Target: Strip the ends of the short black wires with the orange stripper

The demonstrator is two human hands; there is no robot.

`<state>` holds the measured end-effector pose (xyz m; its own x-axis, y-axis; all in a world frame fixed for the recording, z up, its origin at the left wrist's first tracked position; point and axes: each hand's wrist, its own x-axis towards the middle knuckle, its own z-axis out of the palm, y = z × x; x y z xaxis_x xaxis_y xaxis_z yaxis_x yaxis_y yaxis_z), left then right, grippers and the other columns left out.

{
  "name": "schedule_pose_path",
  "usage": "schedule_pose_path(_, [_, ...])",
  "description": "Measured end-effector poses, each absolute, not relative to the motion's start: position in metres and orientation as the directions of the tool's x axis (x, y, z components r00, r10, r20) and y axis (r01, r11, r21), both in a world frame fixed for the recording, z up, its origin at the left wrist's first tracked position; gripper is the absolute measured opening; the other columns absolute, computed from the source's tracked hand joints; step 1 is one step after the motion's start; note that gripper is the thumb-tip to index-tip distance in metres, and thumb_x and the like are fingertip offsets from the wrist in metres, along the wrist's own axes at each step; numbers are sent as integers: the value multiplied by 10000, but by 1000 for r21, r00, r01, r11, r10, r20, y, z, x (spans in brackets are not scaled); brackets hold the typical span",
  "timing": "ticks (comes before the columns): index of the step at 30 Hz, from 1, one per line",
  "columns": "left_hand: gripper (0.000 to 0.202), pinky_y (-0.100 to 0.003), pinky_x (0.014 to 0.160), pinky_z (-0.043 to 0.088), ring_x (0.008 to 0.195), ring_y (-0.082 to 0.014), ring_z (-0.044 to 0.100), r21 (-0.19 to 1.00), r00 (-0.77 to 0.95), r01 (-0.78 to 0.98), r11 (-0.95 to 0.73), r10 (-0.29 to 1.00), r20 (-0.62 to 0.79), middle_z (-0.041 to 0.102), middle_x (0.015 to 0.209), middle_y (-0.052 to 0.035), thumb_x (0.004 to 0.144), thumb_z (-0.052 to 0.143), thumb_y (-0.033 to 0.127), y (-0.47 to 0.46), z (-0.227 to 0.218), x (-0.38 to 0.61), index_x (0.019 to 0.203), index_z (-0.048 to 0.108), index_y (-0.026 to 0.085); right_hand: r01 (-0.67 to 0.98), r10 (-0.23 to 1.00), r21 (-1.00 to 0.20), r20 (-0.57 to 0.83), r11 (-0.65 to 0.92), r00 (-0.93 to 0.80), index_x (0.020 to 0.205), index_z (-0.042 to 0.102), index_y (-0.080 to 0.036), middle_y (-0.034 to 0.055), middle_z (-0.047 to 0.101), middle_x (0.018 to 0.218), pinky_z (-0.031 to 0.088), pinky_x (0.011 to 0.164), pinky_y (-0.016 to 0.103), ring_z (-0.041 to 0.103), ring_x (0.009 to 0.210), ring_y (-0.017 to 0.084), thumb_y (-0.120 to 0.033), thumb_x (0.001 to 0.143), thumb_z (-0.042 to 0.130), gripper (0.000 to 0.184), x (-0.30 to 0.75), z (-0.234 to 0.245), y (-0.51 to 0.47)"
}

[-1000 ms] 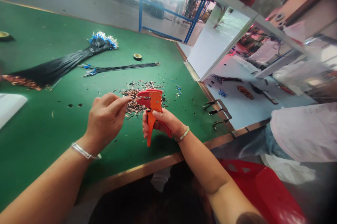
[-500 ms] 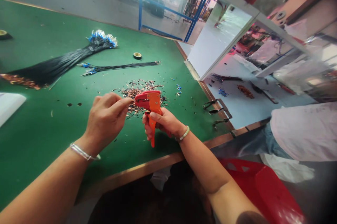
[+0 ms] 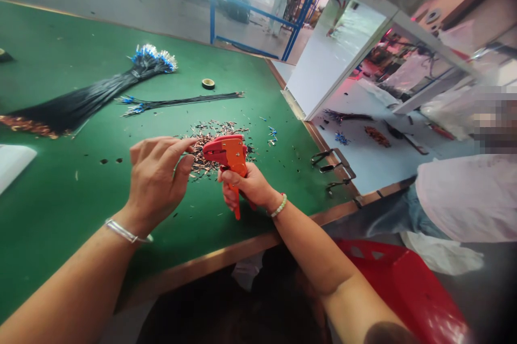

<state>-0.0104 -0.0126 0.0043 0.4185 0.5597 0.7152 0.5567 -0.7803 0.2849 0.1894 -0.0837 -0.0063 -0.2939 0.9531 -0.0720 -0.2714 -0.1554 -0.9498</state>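
Observation:
My right hand (image 3: 247, 187) is wrapped round the handles of an orange-red wire stripper (image 3: 228, 156), held upright over the green table (image 3: 60, 188). My left hand (image 3: 155, 177) sits just left of the tool's jaws, thumb and forefinger pinched on a small wire piece that is too small to make out clearly. Behind the tool lies a heap of cut wire ends and copper bits (image 3: 210, 137).
A thick bundle of black wires with blue tips (image 3: 92, 96) lies at the back left, a thinner bundle (image 3: 181, 101) beside it, and a tape roll (image 3: 208, 84) behind. A white sheet (image 3: 14, 158) sits at left. Another person in white (image 3: 464, 198) sits at right; metal clips (image 3: 333, 163) lie near the table edge.
The stripper handles have closed together in my right hand. My left hand has drawn slightly back to the left from the jaws.

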Motion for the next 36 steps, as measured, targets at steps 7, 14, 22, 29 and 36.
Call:
schedule_pose_path(7, [119,-365,816,396,745,-181,548,184,474,501,-846,446,759,661,796,-29,947,523,226,-1,-8,-12,979,635,202,-258,959,-955,-72,-146,-275,767,491,-198,-94,488,452,443,370,235,450,356,79,-548,794,722,420,183,-2,-85])
schedule_pose_path(14, [96,-355,812,405,719,-169,558,209,458,471,-857,440,772,659,777,-22,930,556,221,-2,-8,-12,965,646,218,-269,961,-947,-105,-175,-255,772,474,-209,-113,422,442,367,341,220,385,348,67,-539,800,724,415,185,-3,-87])
schedule_pose_path(22, [132,-333,819,405,766,-139,561,211,379,500,-840,431,819,701,832,-12,908,612,189,-2,-5,-14,1014,686,217,-396,917,-894,-41,-211,-396,978,537,-172,17,632,771,586,709,393,657,697,172,-592,844,629,450,197,-4,-81])
schedule_pose_path(29, [178,-328,816,406,794,-144,574,220,344,494,-841,421,839,718,831,-6,864,673,168,-5,-4,-13,1020,709,245,-365,882,-893,-69,-263,-466,987,549,-152,35,629,783,585,714,406,666,708,191,-506,841,663,400,201,-2,-83])
schedule_pose_path(36, [194,-366,825,406,787,-172,589,232,398,473,-850,441,804,718,835,-5,869,663,175,-7,-3,-13,1029,699,278,-348,860,-896,-70,-277,-505,995,543,-158,28,628,759,586,696,385,673,686,191,-531,824,683,434,200,-1,-85])
